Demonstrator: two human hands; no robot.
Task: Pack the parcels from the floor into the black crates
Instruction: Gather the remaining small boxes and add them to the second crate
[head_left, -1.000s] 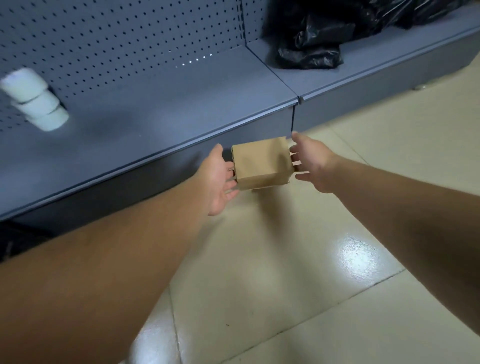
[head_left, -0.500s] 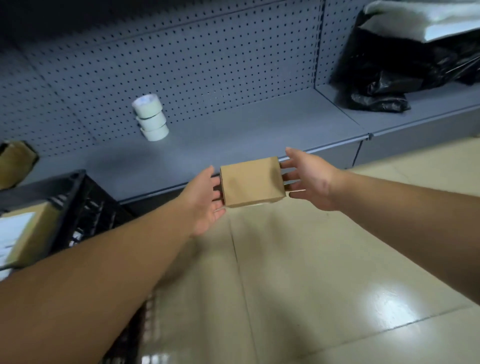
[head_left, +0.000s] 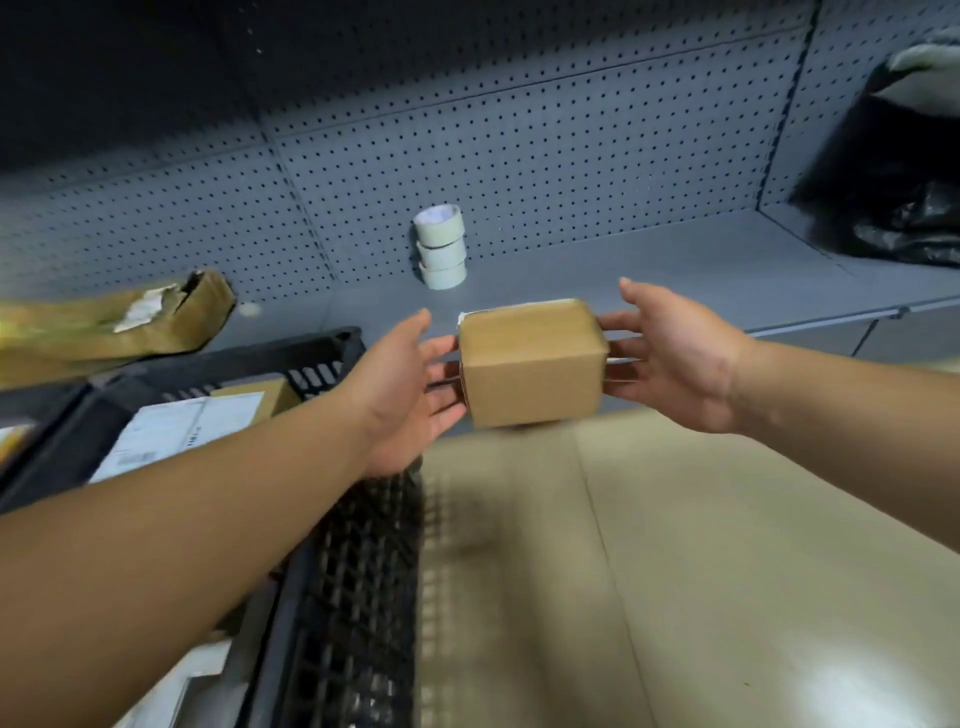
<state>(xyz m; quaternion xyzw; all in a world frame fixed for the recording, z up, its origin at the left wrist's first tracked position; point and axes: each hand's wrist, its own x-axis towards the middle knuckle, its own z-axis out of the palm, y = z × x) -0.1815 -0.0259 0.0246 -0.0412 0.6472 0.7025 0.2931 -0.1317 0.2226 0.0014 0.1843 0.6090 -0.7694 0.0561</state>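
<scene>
**Off-task items in view**

Grey shelf (head_left: 649, 270) w/ pegboard back (head_left: 519, 156) runs behind the grips. Three tape rolls (head_left: 441, 253), stacked upright, stand on shelf just beyond left grip, against pegboard. Torn brown packaging (head_left: 130, 327) lies on shelf far left of grips. Black plastic bags (head_left: 893, 208) sit on shelf far right. Beige tiled floor (head_left: 727, 571) below, glossy.

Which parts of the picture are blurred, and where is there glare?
Head view: the crate mesh and the floor near it are smeared by motion; the box between both hands is fairly sharp; glare lies on the floor at bottom right; the upper left is dark.
</scene>
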